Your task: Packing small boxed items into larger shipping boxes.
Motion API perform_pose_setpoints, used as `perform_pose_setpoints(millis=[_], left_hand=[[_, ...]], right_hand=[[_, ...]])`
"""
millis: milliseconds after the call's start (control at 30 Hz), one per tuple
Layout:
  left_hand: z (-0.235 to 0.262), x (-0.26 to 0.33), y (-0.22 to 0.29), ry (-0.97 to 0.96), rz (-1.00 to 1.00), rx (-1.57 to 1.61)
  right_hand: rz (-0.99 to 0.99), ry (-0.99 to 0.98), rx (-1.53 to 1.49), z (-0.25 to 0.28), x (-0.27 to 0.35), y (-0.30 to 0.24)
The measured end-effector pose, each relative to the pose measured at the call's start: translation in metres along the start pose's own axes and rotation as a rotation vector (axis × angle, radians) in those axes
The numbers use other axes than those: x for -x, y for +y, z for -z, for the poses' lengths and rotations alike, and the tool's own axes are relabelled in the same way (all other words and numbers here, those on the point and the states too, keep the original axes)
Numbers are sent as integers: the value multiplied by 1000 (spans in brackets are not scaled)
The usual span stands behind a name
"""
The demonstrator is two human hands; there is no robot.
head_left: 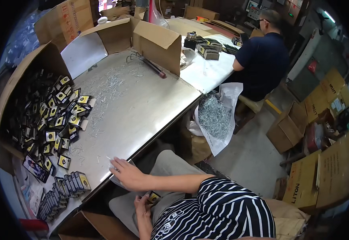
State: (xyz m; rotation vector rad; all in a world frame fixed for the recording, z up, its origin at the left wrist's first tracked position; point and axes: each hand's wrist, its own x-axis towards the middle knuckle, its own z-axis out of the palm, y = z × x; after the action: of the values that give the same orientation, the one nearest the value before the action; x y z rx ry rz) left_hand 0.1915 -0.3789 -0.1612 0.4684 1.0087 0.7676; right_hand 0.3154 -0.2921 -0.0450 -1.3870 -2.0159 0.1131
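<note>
My left hand [142, 207] is low at my lap, its fingers closed around a small black-and-yellow box [154, 197]. Over the near edge of the metal-topped table [142, 116] reaches my right hand [127, 175], fingers stretched out toward the surface. A few thin silvery pins lie at its fingertips; I see none gripped. Something pale and translucent shows under that palm, too unclear to name. Loose silvery pins [108, 86] are scattered over the tabletop. A heap of similar small boxes [52, 112] spills from a carton on the left, and a row of upright boxes [64, 190] stands nearer me.
A white sack full of silvery pins [216, 116] stands open beside the table. A small hand rake [150, 66] lies at the far side by cardboard flaps. Another person [262, 56] sits at the adjoining table. Cartons [288, 128] stand on the floor at right.
</note>
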Motion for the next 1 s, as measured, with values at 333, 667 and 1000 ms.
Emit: perform_pose_setpoints(millis=[333,667,1000], left_hand=[[10,-11,0,59,69,54],[7,-3,-17,-29,159,-161],[-26,37,59,-97,-213,-523]], right_hand=[[-24,-337,-243,16,66,7],[-14,-1066,-305,-1,86,20],[-18,-556,-589,92,26,36]])
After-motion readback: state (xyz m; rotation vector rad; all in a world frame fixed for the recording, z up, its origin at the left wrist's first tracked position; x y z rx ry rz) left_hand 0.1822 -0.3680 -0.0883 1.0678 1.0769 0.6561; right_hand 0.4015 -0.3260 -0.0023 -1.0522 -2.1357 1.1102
